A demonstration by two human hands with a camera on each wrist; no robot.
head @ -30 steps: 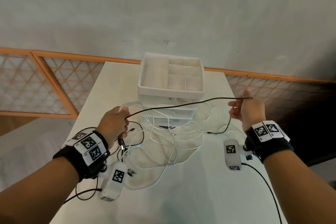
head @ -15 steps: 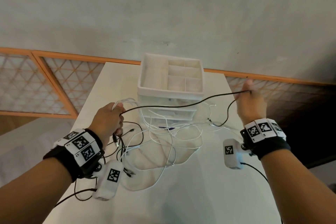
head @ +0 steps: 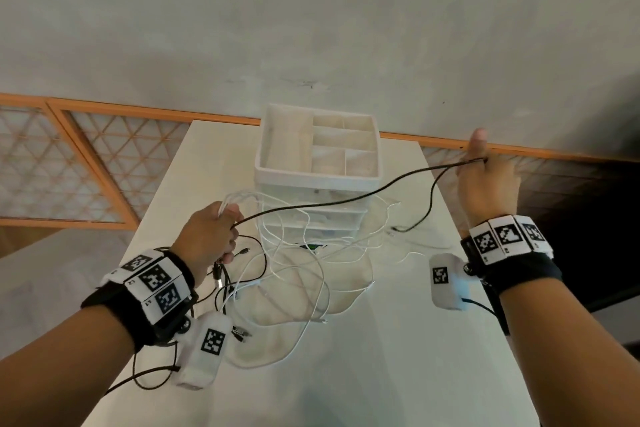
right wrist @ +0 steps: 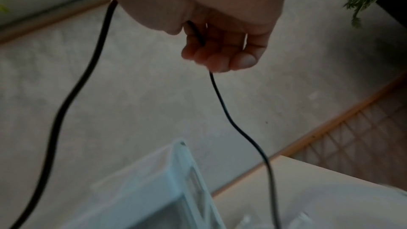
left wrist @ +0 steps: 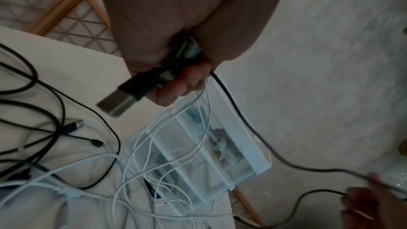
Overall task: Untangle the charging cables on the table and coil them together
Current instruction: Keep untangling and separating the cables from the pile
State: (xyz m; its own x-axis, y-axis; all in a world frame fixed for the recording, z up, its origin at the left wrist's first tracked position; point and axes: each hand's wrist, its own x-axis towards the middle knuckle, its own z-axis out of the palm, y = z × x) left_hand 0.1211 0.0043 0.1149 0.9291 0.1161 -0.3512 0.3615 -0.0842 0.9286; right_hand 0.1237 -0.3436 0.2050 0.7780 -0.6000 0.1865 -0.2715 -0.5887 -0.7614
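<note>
Right hand (head: 486, 184) has moved up and out to the right edge of frame, pinching the black cable (head: 346, 199) stretched across to the left hand (head: 207, 236). Left hand grips a bundle of black and white cable ends. Remaining cables (head: 294, 253) lie tangled mid-table (head: 398, 374). White drawer organizer (head: 317, 180) top centre; its tray compartments look empty.
</note>
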